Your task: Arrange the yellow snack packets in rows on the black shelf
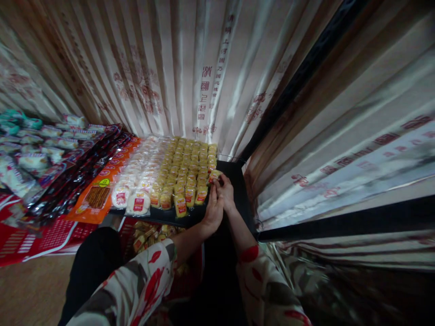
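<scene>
The yellow packet (215,175) is located over the right part of the black table (235,174), at the near end of the rightmost row. The right hand (227,192) pinches the packet between thumb and fingers. The left hand (214,212) has its fingers extended and close together, with the fingertips at the packet's near side; whether they grip it cannot be told.

Rows of yellow wrapped packets (183,170) run from the far edge of the table toward the near edge, left of the hands. The front units show red labels. A bare black strip lies between these rows and the right edge.

White round packets (138,201) adjoin the yellow rows on the left, the front units at the near edge. Next in order leftward are orange packets (93,197), dark glossy packets (73,183) and white wrapped items (34,160).

Below the near edge, gold-wrapped pieces (149,235) lie beside red material. A pleated printed curtain (176,68) stands behind the far edge.
</scene>
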{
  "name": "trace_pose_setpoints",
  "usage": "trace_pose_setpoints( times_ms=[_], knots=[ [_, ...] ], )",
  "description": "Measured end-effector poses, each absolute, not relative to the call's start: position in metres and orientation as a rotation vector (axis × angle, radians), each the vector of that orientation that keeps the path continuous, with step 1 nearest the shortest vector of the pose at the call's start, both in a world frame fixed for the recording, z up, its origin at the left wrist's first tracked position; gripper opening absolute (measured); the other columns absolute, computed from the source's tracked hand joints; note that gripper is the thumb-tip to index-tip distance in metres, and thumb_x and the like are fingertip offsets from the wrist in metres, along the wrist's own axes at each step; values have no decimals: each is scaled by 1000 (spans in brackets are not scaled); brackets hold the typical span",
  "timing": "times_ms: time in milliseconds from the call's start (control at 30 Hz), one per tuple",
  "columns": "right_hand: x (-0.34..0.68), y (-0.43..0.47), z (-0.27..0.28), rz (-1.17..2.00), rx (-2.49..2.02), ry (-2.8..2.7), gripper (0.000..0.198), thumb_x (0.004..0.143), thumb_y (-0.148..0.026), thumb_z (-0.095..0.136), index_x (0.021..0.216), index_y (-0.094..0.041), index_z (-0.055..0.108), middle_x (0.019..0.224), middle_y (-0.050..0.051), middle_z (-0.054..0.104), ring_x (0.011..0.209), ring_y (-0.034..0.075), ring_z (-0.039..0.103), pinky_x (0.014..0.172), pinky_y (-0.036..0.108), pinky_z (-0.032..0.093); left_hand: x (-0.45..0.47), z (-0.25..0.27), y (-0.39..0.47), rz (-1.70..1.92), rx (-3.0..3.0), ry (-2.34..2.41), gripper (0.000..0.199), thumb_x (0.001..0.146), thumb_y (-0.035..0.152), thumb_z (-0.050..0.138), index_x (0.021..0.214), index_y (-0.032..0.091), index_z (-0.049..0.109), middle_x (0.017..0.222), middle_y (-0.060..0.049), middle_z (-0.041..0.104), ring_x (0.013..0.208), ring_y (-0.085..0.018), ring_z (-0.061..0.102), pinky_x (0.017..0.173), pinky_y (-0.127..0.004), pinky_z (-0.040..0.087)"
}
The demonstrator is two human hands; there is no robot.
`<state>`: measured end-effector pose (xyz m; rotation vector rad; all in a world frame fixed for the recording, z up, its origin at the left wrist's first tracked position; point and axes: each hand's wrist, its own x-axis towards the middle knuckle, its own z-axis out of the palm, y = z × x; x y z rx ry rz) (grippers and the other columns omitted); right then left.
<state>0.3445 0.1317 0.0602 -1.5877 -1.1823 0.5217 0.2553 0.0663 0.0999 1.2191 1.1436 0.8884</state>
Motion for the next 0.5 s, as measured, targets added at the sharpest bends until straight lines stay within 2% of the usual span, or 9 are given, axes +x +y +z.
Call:
trace_pose_setpoints(
  times_ms=[233, 400, 500],
  knots=[
    [341, 138, 66, 532, -1580, -1240, 48, 76, -41, 56, 119, -20, 61, 113, 8, 63, 101, 22, 58, 96, 38, 44, 259, 94, 79, 906, 1180, 1184, 55, 93, 23, 32, 147, 18, 23, 156, -4, 20, 144, -11, 14, 119, -27, 10],
    [335, 131, 63, 597, -1477, -1126, 57, 77, -44, 57, 129, -20, 53, 115, 7, 65, 105, 23, 59, 96, 39, 45, 261, 95, 84, 914, 1182, 1210, 55, 94, 26, 30, 146, 9, 24, 156, -9, 19, 143, -14, 17, 119, -27, 13],
    [332, 127, 59, 600, -1441, -1085, 55, 78, -43, 56, 127, -19, 55, 117, 8, 64, 105, 23, 59, 97, 39, 44, 261, 96, 85, 919, 1171, 1220, 54, 94, 26, 32, 146, 12, 27, 155, -7, 22, 143, -14, 18, 119, -26, 14]
  ],
)
